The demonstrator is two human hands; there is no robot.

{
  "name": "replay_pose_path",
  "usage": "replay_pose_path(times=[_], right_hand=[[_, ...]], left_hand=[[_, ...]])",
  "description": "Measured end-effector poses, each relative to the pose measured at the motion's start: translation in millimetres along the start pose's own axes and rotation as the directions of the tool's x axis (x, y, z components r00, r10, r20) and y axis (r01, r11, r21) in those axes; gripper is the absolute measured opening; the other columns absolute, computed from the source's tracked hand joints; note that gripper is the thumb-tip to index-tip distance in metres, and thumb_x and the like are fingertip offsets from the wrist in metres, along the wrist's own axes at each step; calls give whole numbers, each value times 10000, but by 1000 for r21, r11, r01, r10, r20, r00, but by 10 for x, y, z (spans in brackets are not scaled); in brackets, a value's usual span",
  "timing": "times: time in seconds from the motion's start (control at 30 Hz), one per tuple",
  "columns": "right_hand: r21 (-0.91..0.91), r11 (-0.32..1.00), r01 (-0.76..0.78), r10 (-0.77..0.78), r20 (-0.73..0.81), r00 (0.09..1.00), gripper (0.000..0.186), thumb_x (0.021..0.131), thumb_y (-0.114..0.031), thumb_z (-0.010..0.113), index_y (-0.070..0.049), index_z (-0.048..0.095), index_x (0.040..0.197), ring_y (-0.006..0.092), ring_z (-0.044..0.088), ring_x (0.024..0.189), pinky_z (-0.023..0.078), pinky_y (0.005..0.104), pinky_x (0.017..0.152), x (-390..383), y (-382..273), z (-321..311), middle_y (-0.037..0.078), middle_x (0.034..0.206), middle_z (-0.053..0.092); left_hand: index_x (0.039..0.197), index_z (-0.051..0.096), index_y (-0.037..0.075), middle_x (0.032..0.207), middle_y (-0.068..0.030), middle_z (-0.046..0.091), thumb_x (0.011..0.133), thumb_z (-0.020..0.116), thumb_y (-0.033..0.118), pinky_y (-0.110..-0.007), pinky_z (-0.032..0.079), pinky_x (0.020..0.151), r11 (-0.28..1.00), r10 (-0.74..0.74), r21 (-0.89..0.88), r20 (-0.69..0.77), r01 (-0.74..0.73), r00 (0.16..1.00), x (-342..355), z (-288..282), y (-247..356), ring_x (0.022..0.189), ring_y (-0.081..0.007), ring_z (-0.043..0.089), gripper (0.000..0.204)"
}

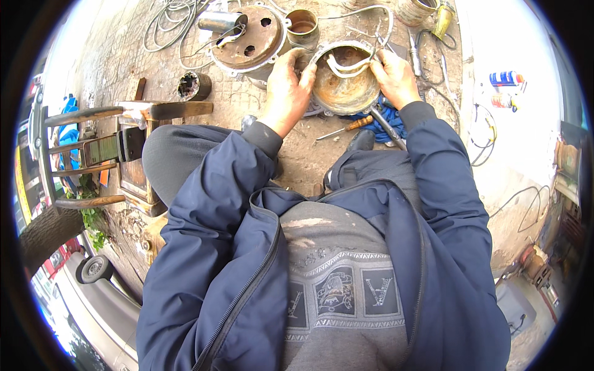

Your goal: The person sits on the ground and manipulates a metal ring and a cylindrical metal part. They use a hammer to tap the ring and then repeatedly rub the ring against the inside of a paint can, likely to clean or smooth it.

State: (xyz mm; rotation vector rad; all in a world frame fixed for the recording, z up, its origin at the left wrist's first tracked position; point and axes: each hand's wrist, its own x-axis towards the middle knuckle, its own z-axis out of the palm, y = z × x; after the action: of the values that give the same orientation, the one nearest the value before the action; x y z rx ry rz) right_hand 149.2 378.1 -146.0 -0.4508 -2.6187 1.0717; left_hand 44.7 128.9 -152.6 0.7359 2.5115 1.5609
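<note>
A round, rust-stained metal housing (343,98), shaped like a deep bowl, is tilted so that its hollow inside faces me. My left hand (288,89) is closed on its left rim, the thumb along the edge. On the opposite rim my right hand (396,79) is closed too, beside a pale cable (348,69) that curls inside the housing. Just beyond my left hand lies a large round metal motor part (257,44) with a rusty, holed face. A screwdriver (344,129) with a wooden handle lies below the housing, near a metal rod (388,128) and a blue cloth (399,119).
A silver cylinder (221,22) with wires rests on the motor part. Nearby stand a rusty metal ring (302,26) and a dark short cylinder (194,86). Loose cable (162,28) coils at the far left. A wooden chair (86,157) is at my left; a spray can (505,79) lies right.
</note>
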Motion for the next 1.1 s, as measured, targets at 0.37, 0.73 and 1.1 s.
replay_pose_path(times=[0.37, 0.73, 1.1], right_hand=[[-23, 947, 319, -310, 179, 934, 345, 994, -93, 666, -91, 691, 1338, 389, 718, 1088, 585, 416, 927, -33, -224, -83, 148, 1217, 743], [-88, 904, 418, -389, 234, 891, 301, 998, -154, 711, -116, 708, 1297, 382, 731, 1022, 606, 435, 866, -89, -327, -69, 121, 1181, 747], [9, 903, 429, -419, 224, 880, 272, 984, -155, 709, -117, 696, 1253, 376, 723, 1011, 594, 446, 864, -89, -321, -72, 126, 1114, 735]], left_hand=[[1254, 719, -23, 1087, -158, 772, 976, 799, 185, -363, 597, 895, 992, 13, -128, 253, 20, 967, 188, -51, 260, 975, -244, 754, 356], [1051, 776, -3, 957, -174, 733, 962, 785, 211, -419, 587, 792, 997, 65, 22, 315, -75, 947, 210, -123, 415, 890, -354, 747, 232], [1046, 702, -28, 905, -190, 695, 1013, 746, 180, -393, 551, 760, 941, 278, 65, 418, -333, 865, 330, -218, 293, 795, -313, 679, 216]])
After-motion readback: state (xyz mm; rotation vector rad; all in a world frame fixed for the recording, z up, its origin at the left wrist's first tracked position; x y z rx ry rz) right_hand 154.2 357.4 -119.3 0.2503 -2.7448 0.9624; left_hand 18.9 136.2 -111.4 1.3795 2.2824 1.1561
